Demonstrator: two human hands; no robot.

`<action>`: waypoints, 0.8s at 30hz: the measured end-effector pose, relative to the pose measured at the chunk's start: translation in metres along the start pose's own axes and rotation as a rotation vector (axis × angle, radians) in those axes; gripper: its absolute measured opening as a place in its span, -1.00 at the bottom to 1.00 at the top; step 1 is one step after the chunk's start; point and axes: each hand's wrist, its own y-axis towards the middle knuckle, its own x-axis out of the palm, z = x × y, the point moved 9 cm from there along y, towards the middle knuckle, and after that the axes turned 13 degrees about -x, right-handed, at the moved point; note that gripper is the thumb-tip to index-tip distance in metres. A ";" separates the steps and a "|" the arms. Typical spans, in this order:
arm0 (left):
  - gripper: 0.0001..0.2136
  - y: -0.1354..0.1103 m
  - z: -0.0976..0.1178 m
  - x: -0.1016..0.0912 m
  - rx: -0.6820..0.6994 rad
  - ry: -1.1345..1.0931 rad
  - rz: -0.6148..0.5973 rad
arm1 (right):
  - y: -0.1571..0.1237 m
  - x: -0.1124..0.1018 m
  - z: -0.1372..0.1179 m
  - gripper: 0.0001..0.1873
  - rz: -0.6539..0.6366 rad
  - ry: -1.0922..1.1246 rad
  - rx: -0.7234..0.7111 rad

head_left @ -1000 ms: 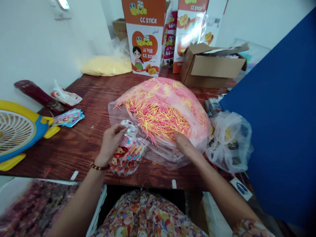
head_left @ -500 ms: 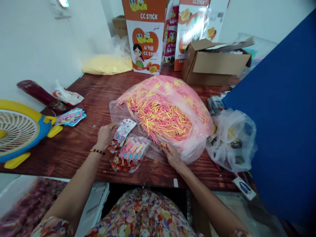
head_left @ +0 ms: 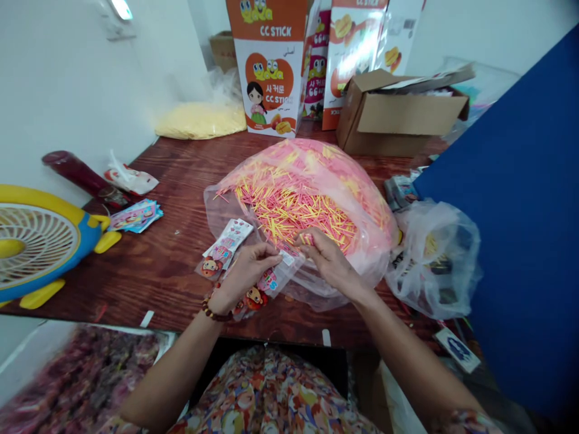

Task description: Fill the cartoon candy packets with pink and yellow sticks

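Observation:
A small clear printed packet [head_left: 277,278] is pinched in my left hand [head_left: 248,270], its top edge toward the right. My right hand [head_left: 329,258] is closed around a few short pink and yellow sticks [head_left: 306,239], whose ends show at the fingertips, just right of the packet. Behind both hands lies a large open see-through bag [head_left: 371,208] full of loose pink and yellow sticks [head_left: 294,211]. Left of my left hand are several flat printed packets [head_left: 230,238]. More packets under that hand are partly hidden.
A toy-like fan [head_left: 40,241], a dark red bottle [head_left: 81,175], a tissue pack [head_left: 131,179] and printed cards [head_left: 138,216] stand or lie at left. Behind are a yellow-filled bag [head_left: 201,120], a CC Stick carton [head_left: 271,84] and an open cardboard box [head_left: 398,114]. A knotted clear bag [head_left: 434,259] lies right.
My left hand has moved right from the packet pile and now holds one packet. My right hand has lifted from the large bag's front edge with sticks in its fingers.

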 end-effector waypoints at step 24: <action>-0.73 -0.012 0.000 0.020 0.142 0.162 0.055 | 0.002 -0.007 -0.012 -0.87 0.638 0.517 0.017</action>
